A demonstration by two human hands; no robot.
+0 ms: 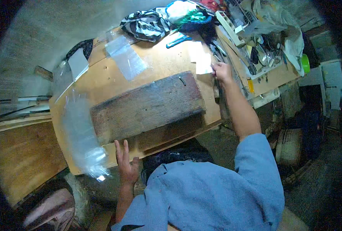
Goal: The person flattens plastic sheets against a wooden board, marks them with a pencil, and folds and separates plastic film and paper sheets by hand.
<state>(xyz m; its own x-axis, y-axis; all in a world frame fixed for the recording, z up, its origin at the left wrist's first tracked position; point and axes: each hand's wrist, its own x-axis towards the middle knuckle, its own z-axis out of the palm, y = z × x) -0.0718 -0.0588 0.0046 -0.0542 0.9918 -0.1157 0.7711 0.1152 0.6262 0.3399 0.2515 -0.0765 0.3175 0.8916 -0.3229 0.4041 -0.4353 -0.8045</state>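
Note:
My right hand (pixel 222 72) reaches to the far right side of the table, its fingers closed at the edge of a brightly lit sheet of white paper (pixel 202 59). They appear to pinch the paper's corner, though the glare hides detail. At the near table edge, my left hand (pixel 127 163) has its fingers stretched out and holds nothing. Its fingertips lie beside the near edge of a dark, worn wooden board (pixel 147 106). That board lies flat on the tabletop between my hands, with a small dark curved piece (pixel 182 81) on its upper right part.
Clear plastic sheeting (pixel 78 127) hangs over the left table edge. A plastic bag (pixel 126 57) and a blue utility knife (pixel 178 41) lie farther back. Behind them sits a black-and-white striped bag (pixel 146 26). A power strip (pixel 230 29) and cluttered tools occupy the right.

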